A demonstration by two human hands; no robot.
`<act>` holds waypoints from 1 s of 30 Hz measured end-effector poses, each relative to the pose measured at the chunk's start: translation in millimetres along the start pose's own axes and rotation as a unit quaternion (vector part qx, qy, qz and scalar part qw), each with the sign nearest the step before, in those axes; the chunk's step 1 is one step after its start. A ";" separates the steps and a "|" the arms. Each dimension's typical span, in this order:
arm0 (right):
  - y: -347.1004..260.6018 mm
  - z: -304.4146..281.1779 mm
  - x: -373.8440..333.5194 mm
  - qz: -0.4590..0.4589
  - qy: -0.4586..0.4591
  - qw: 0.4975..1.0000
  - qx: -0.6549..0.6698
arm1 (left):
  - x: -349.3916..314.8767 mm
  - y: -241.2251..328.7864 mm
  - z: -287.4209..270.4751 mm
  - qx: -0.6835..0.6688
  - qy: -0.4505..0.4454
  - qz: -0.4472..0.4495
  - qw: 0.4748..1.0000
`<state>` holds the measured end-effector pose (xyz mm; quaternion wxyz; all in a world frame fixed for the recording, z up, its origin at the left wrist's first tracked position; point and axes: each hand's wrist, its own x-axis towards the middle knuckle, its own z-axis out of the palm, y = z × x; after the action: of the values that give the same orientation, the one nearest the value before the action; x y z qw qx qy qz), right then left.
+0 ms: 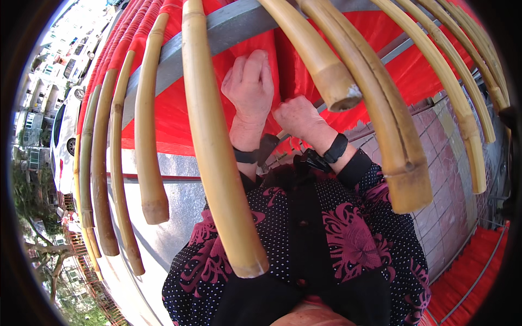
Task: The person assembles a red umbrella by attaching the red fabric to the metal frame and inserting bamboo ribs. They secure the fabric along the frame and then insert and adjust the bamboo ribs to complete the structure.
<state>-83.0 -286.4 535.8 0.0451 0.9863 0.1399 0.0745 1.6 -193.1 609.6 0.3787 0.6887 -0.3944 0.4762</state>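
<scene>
A red cloth [217, 127] hangs in folds in front of me, below a grey metal bar [231, 27]. My left hand [248, 84] is raised against it with fingers curled and pressed together, gripping the cloth; the fingertips are hidden. Lower and to the right, my right hand [298, 117] is closed at a dark fold of the same cloth. A dark band [246, 156] circles my left wrist and a black watch [336, 148] my right. A thick bamboo pole [209, 119] reaches down past my left hand, and a cut pole end [340, 89] juts to the right of my hands.
Several more bamboo poles [394, 125] hang on both sides, some bound in red [122, 41]. Tiled paving [440, 174] lies at the right, with red fabric [478, 269] behind a metal rail. A white car [62, 146], buildings and trees stand at the left.
</scene>
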 end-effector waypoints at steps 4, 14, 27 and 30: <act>-2.8 2.8 2.1 -0.006 -0.030 0.999 0.024 | -10.2 3.3 1.5 -0.026 -0.026 0.006 0.999; -3.8 7.6 -5.9 0.054 0.091 0.992 0.068 | -55.6 0.2 28.4 -0.107 -0.123 -0.082 0.983; 41.3 -46.6 -48.2 0.138 0.402 0.904 0.055 | -66.3 -5.4 10.4 -0.385 -0.128 -0.398 0.823; 46.3 -53.1 -56.2 0.198 0.424 0.881 -0.061 | -75.2 -6.3 10.8 -0.399 -0.096 -0.383 0.828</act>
<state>-132.4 -342.9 585.7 0.0262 0.8628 -0.0579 0.5015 -6.6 -186.5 534.2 0.7329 0.6152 -0.2892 0.0258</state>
